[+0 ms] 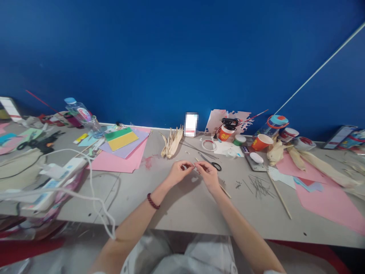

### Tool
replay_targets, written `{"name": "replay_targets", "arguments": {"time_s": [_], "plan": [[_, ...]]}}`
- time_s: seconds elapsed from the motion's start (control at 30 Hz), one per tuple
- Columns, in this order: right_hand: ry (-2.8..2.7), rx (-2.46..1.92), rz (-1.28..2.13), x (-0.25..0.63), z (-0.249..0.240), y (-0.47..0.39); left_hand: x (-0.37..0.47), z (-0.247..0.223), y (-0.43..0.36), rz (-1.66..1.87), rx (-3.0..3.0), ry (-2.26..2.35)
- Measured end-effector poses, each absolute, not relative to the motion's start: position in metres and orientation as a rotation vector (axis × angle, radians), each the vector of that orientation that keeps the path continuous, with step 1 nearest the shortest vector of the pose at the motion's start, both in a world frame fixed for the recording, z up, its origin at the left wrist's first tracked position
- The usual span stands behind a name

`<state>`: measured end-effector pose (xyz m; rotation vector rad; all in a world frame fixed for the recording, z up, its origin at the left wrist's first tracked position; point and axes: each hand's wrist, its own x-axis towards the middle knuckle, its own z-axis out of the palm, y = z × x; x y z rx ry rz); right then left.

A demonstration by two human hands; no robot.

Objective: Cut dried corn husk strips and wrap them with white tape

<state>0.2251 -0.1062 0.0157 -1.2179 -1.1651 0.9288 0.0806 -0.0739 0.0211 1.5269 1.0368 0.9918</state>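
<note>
My left hand (pixel 181 170) and my right hand (pixel 207 173) meet fingertip to fingertip above the middle of the grey table. Both are closed in a pinch. Whatever lies between the fingertips is too small to make out. Just behind my right hand rest scissors with black handles (pixel 216 166). A thin wooden stick (pixel 226 191) lies partly under my right hand and wrist. Beyond my left hand stands a bundle of dried corn husk (pixel 172 144). To the right of my right forearm are several thin dark wire pieces (pixel 261 186) in a loose pile.
On the left lie coloured paper sheets (pixel 114 163), a power strip (pixel 57 182) with white cables, and a plastic bottle (pixel 81 113). A phone (pixel 191 125) leans on the blue wall. Orange paper cup (pixel 261 142), white roll of tape (pixel 209 145) and husks (pixel 327 163) occupy the right.
</note>
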Motion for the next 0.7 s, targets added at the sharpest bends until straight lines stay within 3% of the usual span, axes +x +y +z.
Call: {"name": "replay_targets", "arguments": {"time_s": [0.3, 0.47, 0.7], "plan": [[-1.457, -1.396, 0.81, 0.238, 0.031, -0.084, 0.078, 0.019, -0.065, 1.029, 1.246, 1.047], [-1.807, -1.543, 0.482, 0.236, 0.018, -0.034, 0.075, 0.019, -0.06, 1.015, 1.078, 1.054], [-1.873, -1.653, 0.456, 0.222, -0.001, 0.002, 0.071, 0.023, -0.06, 1.037, 0.925, 1.013]]}}
